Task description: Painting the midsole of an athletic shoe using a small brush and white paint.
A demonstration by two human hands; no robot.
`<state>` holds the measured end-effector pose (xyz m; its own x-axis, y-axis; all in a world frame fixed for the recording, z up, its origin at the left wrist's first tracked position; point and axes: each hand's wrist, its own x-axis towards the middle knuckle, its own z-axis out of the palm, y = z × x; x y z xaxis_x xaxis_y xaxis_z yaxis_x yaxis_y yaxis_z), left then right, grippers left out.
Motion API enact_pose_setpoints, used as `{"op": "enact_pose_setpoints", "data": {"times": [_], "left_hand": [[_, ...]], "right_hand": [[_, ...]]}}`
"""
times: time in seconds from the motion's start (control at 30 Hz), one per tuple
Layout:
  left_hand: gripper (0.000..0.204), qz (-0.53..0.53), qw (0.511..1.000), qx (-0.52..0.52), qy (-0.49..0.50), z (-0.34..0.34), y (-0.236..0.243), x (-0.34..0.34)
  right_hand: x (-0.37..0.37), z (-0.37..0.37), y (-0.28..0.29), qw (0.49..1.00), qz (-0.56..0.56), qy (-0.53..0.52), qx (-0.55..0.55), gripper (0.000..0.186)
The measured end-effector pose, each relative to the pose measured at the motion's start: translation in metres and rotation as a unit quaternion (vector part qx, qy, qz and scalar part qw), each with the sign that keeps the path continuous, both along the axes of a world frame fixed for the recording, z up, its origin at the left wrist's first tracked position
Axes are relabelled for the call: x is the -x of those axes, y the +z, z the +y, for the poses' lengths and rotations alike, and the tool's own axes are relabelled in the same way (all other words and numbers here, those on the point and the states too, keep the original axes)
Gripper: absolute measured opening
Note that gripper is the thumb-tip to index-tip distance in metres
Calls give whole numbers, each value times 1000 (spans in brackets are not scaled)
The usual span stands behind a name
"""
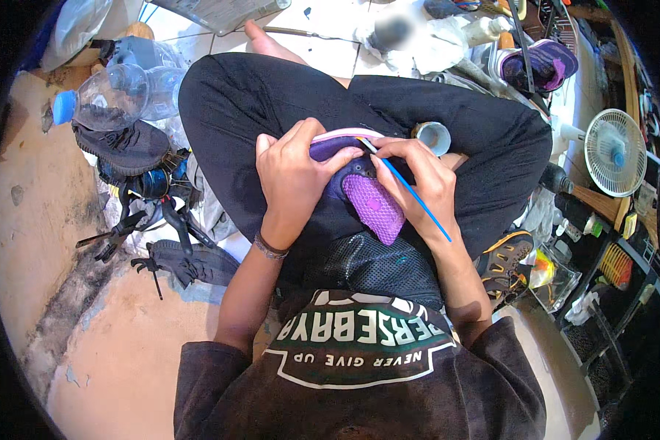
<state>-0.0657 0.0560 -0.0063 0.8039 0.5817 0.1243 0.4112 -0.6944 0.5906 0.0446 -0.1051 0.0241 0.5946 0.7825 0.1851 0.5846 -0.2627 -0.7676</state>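
A navy shoe [324, 151] with a white-and-pink sole edge and a purple mesh tongue [374, 209] rests over my crossed legs. My left hand [292, 165] is closed on the shoe's left part, thumb on its side just below the sole edge. My right hand [418, 183] pinches a slim blue paintbrush [435, 221], its tip at the sole edge, and is against the shoe. A small pale cup [432, 138] sits just beyond my right hand, by my right leg.
Plastic bottles [117, 95], dark shoes [124, 147] and black straps crowd the left. A purple-lined shoe [535, 66] is at back right. A fan [614, 152], brown shoe [504, 264] and cluttered metal rack [609, 271] stand at right. A wall [29, 191] is at left.
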Motion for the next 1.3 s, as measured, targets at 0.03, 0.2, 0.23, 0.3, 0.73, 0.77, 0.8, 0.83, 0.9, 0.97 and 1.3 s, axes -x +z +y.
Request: {"op": "enact_pose_setpoints", "data": {"times": [0.03, 0.2, 0.23, 0.3, 0.73, 0.77, 0.8, 0.83, 0.9, 0.97, 1.3], "left_hand": [[46, 0, 1000, -1, 0, 0, 0, 0], [47, -18, 1000, -17, -14, 0, -2, 0], [47, -18, 1000, -18, -14, 0, -1, 0], [48, -7, 1000, -14, -13, 0, 1, 1], [46, -9, 1000, 0, 1, 0, -2, 0], [46, -10, 1000, 1, 1, 0, -2, 1], [47, -12, 1000, 3, 1, 0, -3, 1], [47, -11, 1000, 3, 1, 0, -2, 1], [47, -7, 1000, 7, 0, 0, 2, 1], [47, -10, 1000, 7, -2, -1, 3, 0], [47, -7, 1000, 15, 0, 1, -3, 3]], "right_hand": [[0, -1, 0, 1000, 0, 0, -1, 17], [2, -4, 1, 1000, -1, -12, 11, 16], [2, -5, 0, 1000, -1, -12, 11, 16], [3, -7, 0, 1000, -4, -16, 9, 15], [5, 9, -6, 998, -24, 22, -56, 17], [4, 8, -5, 998, -18, 28, -52, 17], [2, 6, -5, 998, -18, 28, -51, 17], [-1, 2, -4, 998, -15, 34, -42, 17], [-6, -7, -3, 999, -8, 30, -18, 16], [-6, -16, -3, 1000, -11, 10, -5, 16], [-2, 12, -3, 998, -21, 50, -39, 17]]}}
